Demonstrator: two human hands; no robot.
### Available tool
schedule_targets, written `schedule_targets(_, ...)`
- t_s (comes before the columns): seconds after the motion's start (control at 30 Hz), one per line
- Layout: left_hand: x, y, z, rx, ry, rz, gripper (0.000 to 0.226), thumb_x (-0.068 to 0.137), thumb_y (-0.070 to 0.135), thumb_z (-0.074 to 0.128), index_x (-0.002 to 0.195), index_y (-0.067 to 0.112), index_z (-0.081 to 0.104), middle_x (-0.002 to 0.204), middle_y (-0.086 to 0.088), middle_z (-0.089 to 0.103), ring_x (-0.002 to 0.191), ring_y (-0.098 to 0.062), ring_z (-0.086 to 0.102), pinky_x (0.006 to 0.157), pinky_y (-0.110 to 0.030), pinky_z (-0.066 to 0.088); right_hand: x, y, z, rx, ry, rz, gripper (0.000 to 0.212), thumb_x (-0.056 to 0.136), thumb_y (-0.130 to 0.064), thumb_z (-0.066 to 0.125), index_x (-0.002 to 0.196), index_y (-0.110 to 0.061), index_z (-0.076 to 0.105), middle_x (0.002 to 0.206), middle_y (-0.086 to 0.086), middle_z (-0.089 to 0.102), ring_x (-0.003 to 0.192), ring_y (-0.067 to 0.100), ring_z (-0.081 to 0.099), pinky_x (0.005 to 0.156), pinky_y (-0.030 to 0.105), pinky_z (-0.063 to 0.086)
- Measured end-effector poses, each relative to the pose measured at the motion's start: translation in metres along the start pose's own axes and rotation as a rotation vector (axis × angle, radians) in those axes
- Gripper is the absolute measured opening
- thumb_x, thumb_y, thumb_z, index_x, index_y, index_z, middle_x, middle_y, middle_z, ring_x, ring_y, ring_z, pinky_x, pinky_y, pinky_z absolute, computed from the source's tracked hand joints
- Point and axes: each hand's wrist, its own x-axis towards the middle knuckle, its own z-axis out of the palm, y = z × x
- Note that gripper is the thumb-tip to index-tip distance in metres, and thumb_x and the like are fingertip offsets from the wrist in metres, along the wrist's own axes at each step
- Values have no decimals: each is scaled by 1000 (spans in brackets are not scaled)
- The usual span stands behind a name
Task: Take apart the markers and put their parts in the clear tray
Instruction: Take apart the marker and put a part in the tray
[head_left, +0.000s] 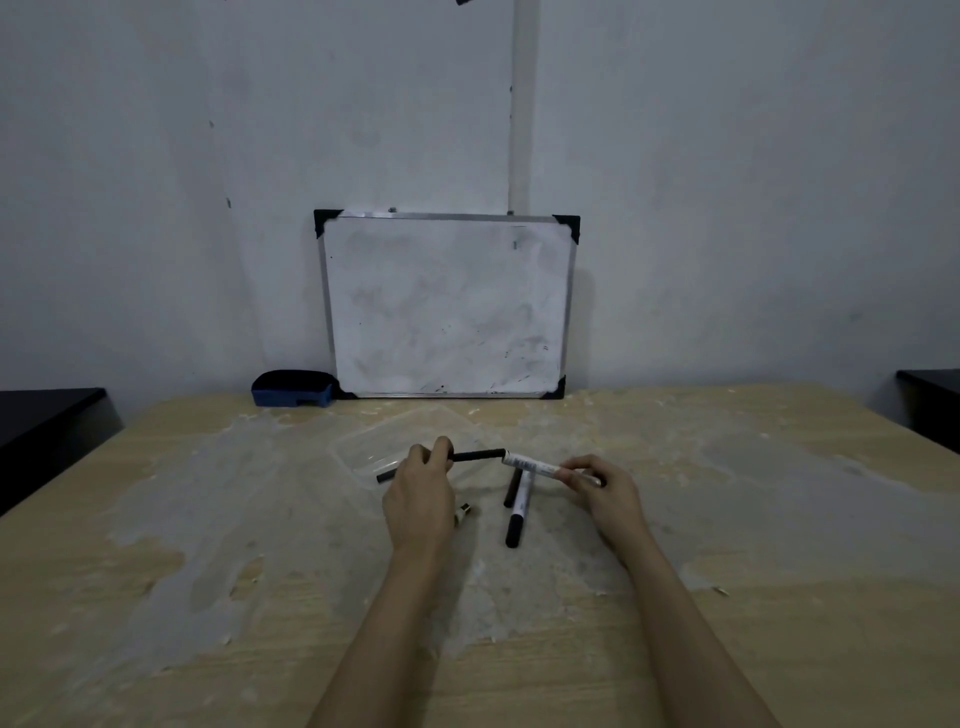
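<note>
My left hand (422, 486) pinches one end of a long black ink core (478, 455), which sticks out of the open end of a white marker barrel (532, 464). My right hand (602, 486) grips the other end of that barrel. Both are held above the table, just in front of the clear tray (363, 449). A short black part (385, 476) lies at the tray's near edge. Two more markers, one whole (519, 512) and one black piece (511, 488), lie on the table below the barrel. A small dark part (464, 512) lies beside my left wrist.
A whiteboard (447, 306) leans on the wall at the table's back edge, with a blue eraser (293, 389) to its left. Dark furniture stands at the far left (41, 415) and far right (930, 400). The worn wooden table (208, 571) spreads widely around my arms.
</note>
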Motion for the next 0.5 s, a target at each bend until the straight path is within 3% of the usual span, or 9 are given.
schedule_targets(0.2, -1, 3, 2, -45, -10, 60, 21, 96, 11, 44, 113, 17, 55, 106, -7, 62, 90, -22, 58, 59, -29, 36, -1, -4, 4, 16, -47, -9, 11, 81, -13, 67, 73, -20, 65, 84, 10, 60, 77, 18, 52, 58, 22, 40)
schedule_targets(0.33, -6, 16, 1, -247, 10, 126, 39, 96, 28, 46, 133, 20, 43, 123, -4, 58, 115, -20, 50, 83, -33, 48, -4, -9, 12, 100, -55, 0, 10, 86, -15, 61, 78, -19, 64, 79, 1, 60, 78, 16, 52, 63, 23, 41)
schedule_targets(0.4, -6, 17, -1, -271, 17, 77, 38, 94, 33, 47, 128, 15, 44, 122, -7, 56, 114, -20, 50, 85, -33, 48, -3, -9, 13, 216, -5, 37, 9, 91, -17, 55, 86, -16, 63, 72, -2, 54, 71, 14, 47, 60, 23, 37)
schedule_targets(0.5, -3, 8, -1, -47, -205, 13, 33, 89, 32, 51, 113, 10, 47, 115, -11, 56, 108, -26, 52, 83, -37, 48, -1, -8, 11, 370, 72, 120, 13, 91, -20, 55, 94, -11, 64, 63, -1, 44, 60, 13, 38, 57, 24, 32)
